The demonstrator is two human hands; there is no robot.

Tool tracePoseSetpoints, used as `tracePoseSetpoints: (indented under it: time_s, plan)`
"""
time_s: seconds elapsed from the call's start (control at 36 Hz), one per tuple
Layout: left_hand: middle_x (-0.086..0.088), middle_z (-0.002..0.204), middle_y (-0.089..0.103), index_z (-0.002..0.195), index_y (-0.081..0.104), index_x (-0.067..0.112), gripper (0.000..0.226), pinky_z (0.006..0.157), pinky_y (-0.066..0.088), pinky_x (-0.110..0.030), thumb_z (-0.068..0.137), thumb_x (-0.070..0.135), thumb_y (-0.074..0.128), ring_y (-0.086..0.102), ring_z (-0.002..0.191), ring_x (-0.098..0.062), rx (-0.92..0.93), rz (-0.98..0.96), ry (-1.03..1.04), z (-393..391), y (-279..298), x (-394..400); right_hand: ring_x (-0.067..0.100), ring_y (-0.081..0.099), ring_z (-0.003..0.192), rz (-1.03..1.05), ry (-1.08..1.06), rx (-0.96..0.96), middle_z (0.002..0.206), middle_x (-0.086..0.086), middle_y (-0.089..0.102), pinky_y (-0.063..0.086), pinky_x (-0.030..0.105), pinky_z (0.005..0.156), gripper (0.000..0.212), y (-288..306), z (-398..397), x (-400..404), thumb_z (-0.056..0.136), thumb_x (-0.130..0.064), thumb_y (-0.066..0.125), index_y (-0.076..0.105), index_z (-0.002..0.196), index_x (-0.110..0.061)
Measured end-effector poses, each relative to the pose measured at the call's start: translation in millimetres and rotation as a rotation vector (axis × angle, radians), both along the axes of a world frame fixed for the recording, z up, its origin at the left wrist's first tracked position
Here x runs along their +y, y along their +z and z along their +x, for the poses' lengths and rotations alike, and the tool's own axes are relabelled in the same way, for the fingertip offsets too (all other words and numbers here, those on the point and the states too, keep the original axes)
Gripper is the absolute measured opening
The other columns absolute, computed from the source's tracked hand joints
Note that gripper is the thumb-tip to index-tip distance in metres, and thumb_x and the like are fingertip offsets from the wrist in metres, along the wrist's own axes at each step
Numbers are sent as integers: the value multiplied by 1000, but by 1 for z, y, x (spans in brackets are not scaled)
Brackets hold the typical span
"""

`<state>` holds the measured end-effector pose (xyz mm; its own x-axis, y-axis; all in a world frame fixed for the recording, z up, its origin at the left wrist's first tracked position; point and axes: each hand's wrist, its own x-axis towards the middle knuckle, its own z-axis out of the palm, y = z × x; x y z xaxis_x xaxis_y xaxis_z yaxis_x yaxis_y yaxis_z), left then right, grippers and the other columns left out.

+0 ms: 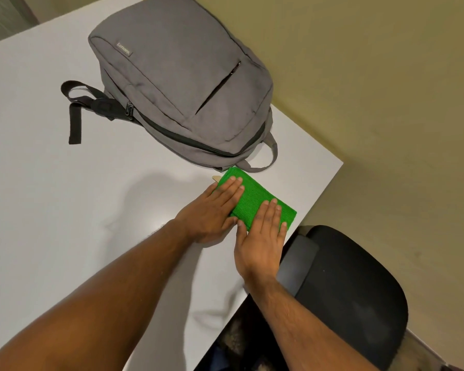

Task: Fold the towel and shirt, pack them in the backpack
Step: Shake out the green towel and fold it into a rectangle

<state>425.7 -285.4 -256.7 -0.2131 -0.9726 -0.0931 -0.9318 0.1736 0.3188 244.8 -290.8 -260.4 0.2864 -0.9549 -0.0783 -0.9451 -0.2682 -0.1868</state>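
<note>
Lying near the white table's (65,210) right edge, just beside the closed grey fabric backpack (177,84), a small folded bright-green ribbed towel (255,202) is pressed flat under the left hand (212,210) and right hand (260,236), fingers straight, nothing gripped. Softness, lightness and a tendency to unfold are expected; it is best pinched along the folded edges.

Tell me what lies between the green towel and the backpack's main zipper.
In the head view, only the backpack's grey side and its carry handle lie between; the folded green towel nearly touches the bag.
</note>
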Motion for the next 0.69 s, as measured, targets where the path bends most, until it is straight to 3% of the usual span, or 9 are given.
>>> tracePoseSetpoints:
  time_s: [0.19, 0.42, 0.53, 0.69]
  plan:
    - [-4, 171, -15, 163, -6, 13, 71, 127, -5, -40, 108, 51, 19, -19, 156, -16, -16, 48, -21, 3, 2, -5, 22, -11, 159, -1, 3, 11, 173, 9, -6, -3, 47, 130, 79, 0, 1, 1, 107, -56, 19, -1, 165, -7]
    - [-5, 169, -20, 162, -11, 14, 72, 128, -4, -48, 108, 48, 22, -20, 155, -18, -80, 196, -40, 4, 21, -12, 27, 0, 160, -26, 3, 70, 173, 13, 1, 8, 51, 129, 78, -1, 2, 2, 107, -56, 17, 4, 164, -3]
    - [-10, 170, -14, 163, -5, 14, 73, 127, -1, -49, 107, 50, 24, -14, 157, -23, -145, 93, -17, 4, 22, 2, 28, 2, 160, -25, 0, 80, 172, 14, 1, 7, 51, 129, 80, 1, 3, 2, 106, -57, 14, 6, 163, -2]
    - [-6, 171, -10, 164, -1, 15, 71, 127, 6, -48, 107, 49, 25, -11, 158, -20, -73, 47, 81, 10, 14, 49, 27, 0, 160, -9, -1, 84, 172, 14, -1, 4, 53, 129, 81, 5, 5, 3, 105, -58, 11, 3, 163, -2]
